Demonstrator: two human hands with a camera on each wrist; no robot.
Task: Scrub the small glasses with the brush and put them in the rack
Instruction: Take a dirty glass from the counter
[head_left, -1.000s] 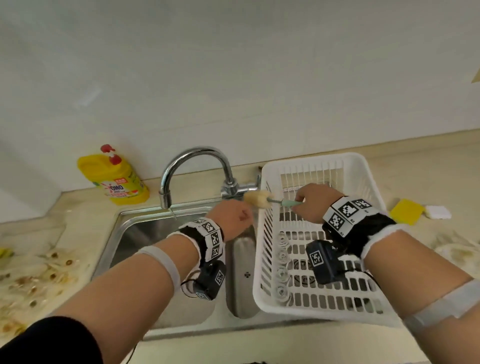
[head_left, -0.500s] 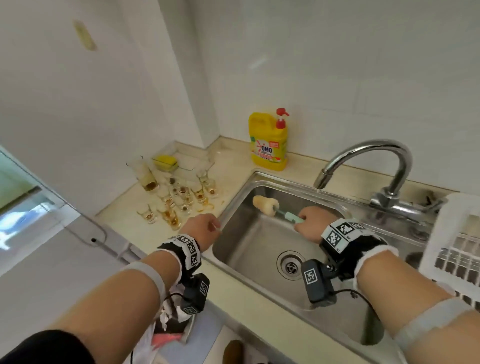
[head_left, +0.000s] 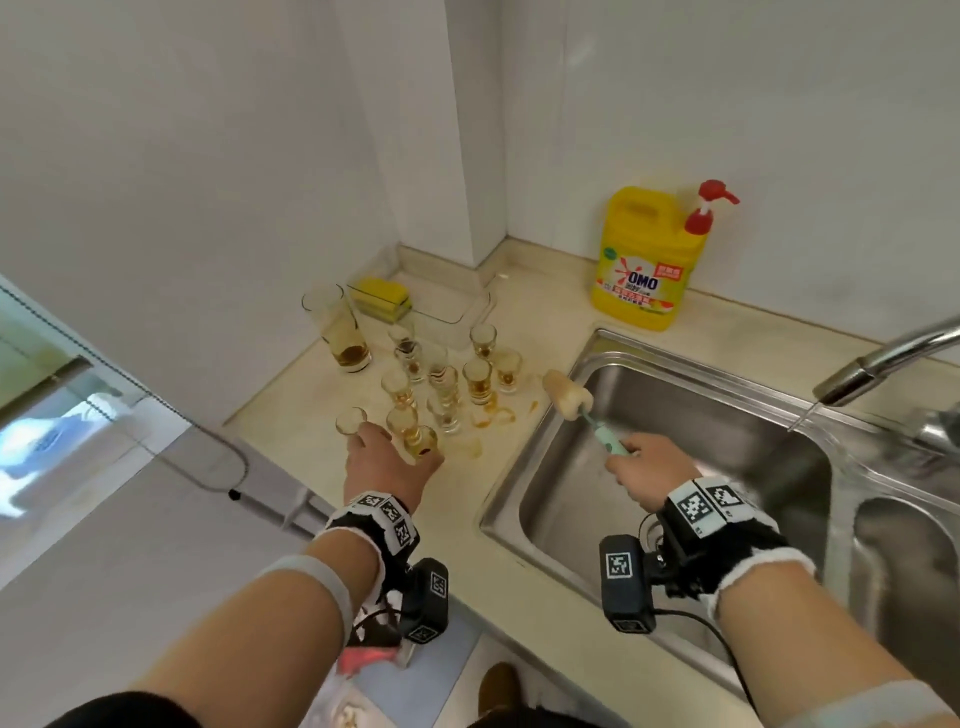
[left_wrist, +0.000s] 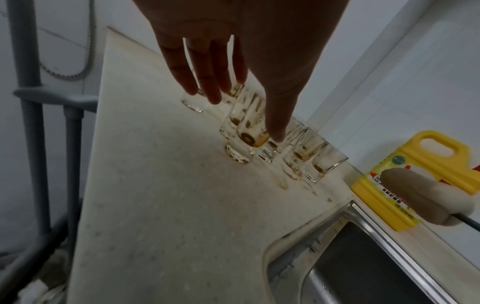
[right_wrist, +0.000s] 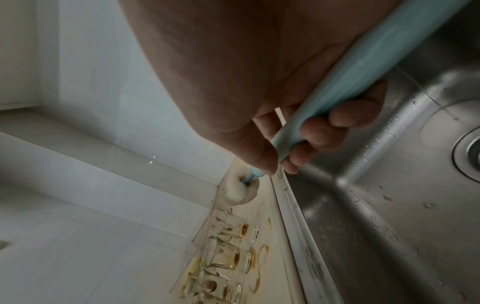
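Note:
Several small glasses with brown dregs stand clustered on the beige counter left of the sink. My left hand hovers over the nearest ones, fingers straight and spread. In the left wrist view the left hand has its thumb beside one stained glass and holds nothing. My right hand grips the brush's light-blue handle over the sink's left part. The brush's cream sponge head points toward the glasses. The rack is out of view.
The steel sink lies to the right, with water running from the faucet. A yellow detergent bottle stands by the wall. A tall glass and a clear tray with a yellow sponge sit behind the cluster.
The view swung left from the rack to the counter. My left hand reached forward over the small glasses. My right hand carried the brush to the sink's left edge.

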